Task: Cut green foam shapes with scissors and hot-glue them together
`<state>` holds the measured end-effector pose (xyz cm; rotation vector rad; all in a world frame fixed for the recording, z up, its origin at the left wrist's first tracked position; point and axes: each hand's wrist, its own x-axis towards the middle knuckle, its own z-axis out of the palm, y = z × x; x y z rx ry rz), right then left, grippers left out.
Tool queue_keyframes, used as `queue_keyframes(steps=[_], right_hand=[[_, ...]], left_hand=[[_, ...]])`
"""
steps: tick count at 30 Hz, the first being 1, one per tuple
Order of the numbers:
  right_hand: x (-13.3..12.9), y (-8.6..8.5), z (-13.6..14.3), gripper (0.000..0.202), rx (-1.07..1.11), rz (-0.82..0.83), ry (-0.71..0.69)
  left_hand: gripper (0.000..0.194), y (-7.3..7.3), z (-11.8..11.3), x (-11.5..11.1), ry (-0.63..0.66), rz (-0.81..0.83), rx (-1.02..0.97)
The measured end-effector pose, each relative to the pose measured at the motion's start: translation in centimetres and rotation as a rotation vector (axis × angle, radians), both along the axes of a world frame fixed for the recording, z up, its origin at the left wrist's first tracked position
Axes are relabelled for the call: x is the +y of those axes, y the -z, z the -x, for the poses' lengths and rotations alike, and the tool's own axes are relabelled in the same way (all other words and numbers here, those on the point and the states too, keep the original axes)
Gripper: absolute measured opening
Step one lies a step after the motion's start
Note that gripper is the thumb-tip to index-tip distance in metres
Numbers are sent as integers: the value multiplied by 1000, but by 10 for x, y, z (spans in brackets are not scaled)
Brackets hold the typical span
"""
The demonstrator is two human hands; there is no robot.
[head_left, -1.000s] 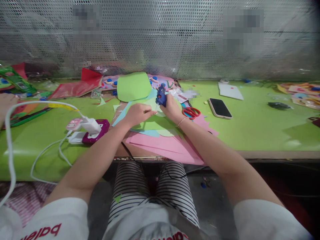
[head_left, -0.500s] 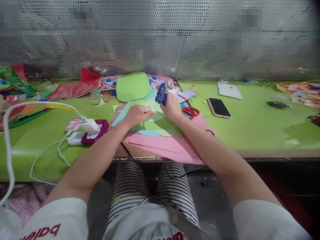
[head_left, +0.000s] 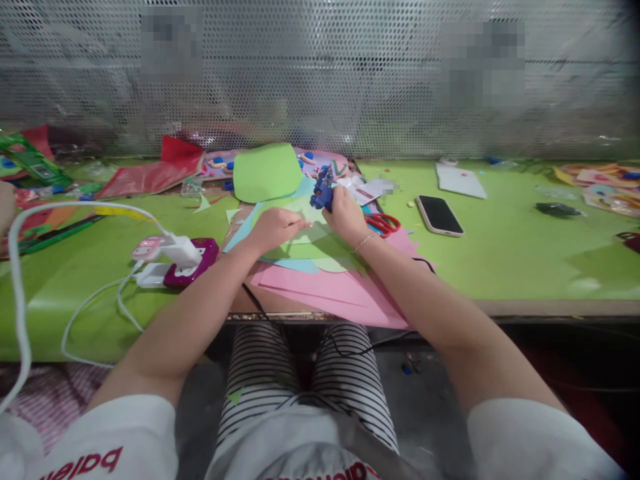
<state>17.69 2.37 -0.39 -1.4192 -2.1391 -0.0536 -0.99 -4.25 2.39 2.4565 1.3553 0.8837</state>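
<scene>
A blue hot glue gun is gripped in my right hand, its nozzle end over the layered paper. My left hand is closed in a pinch just left of the glue gun, over green and pale blue paper sheets. Whatever sits between its fingertips is too small to make out. Pink paper lies under these sheets toward the table edge. Red-handled scissors rest right beside my right hand. Behind my left hand a green paper piece with rounded corners leans on a decorated lilac piece.
A purple power strip with white plugs and a looping white cable is on the left. A phone and a white pad lie to the right. Part of another person's hand shows at the left edge. Perforated metal stands behind.
My hands hold nearly the same place, with only a tiny shift of the right hand. Another person's hand at the far left edge shows more now.
</scene>
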Motion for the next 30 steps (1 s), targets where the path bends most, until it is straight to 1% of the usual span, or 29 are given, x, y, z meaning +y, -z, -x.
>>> queue_keyframes(steps=[4, 7, 10, 13, 15, 18, 21, 24, 25, 28, 30], right_hand=[[-2, -1, 1, 25, -47, 27, 14], [0, 0, 0, 25, -19, -9, -2], [-1, -1, 1, 26, 24, -54, -28], [-6, -6, 5, 26, 10, -34, -41], [-7, -8, 6, 26, -5, -13, -41], [-4, -6, 3, 26, 5, -8, -28], [3, -1, -1, 27, 27, -11, -24], [3, 1, -1, 25, 14, 13, -21], [2, 1, 0, 24, 3, 27, -20], [-2, 2, 4, 20, -20, 53, -43], [-1, 5, 6, 19, -19, 44, -66]], left_hand=[[48, -2, 2, 0, -13, 35, -14], [47, 0, 2, 2, -4, 47, 54], [48, 6, 2, 6, 22, -5, 177], [46, 12, 2, 8, 38, -61, 256], [45, 13, 1, 8, 49, -72, 273], [45, 10, 1, 6, 50, -77, 255], [42, 6, 1, 3, 12, -91, 174], [25, 4, 1, 2, -35, -109, 68], [23, 3, 1, 1, -34, -117, 49], [33, 3, 0, -1, 44, -121, 79], [33, 3, -1, -2, 115, -94, 127]])
